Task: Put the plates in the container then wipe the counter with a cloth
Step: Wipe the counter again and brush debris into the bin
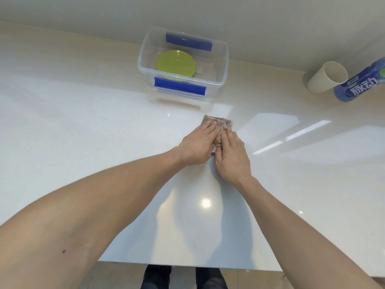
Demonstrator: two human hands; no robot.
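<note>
A clear plastic container (223, 65) with blue clips stands at the back of the white counter (83, 132). Green plates (176, 63) lie stacked inside it. A crumpled beige-brown cloth (220, 124) rests on the counter in front of the container. My left hand (198, 144) and my right hand (232, 157) lie side by side, both pressed flat on the cloth, fingers pointing away from me. The hands cover most of the cloth.
A beige cup (327, 77) and a blue drink bottle (362, 82) stand at the back right by the wall. The counter's front edge runs below my forearms, with the floor and my feet under it.
</note>
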